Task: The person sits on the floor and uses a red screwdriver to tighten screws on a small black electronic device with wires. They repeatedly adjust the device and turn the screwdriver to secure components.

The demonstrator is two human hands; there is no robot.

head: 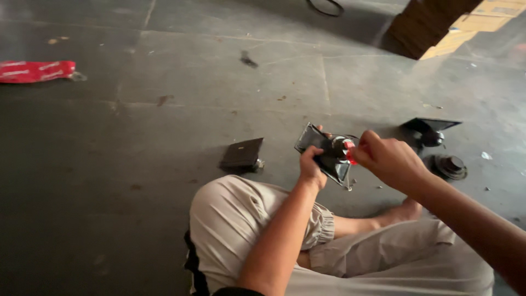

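Beige-trousered knee (235, 219) lower centre, person sitting on grey floor (137, 164). Left hand (311, 167) closed on edge of black square plate (323, 151), held mid-frame above the floor. Right hand (386, 159) curled, fingers pinching a red part (348, 151) at the plate's centre. Similar black plates lie at centre (243, 154) and right (430, 129); round black part (449, 166) right; red packet (35, 71) upper left

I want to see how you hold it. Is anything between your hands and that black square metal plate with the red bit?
Nothing visible is. The left hand grips the black square metal plate directly at its near edge, and the right hand touches the red part at its middle.
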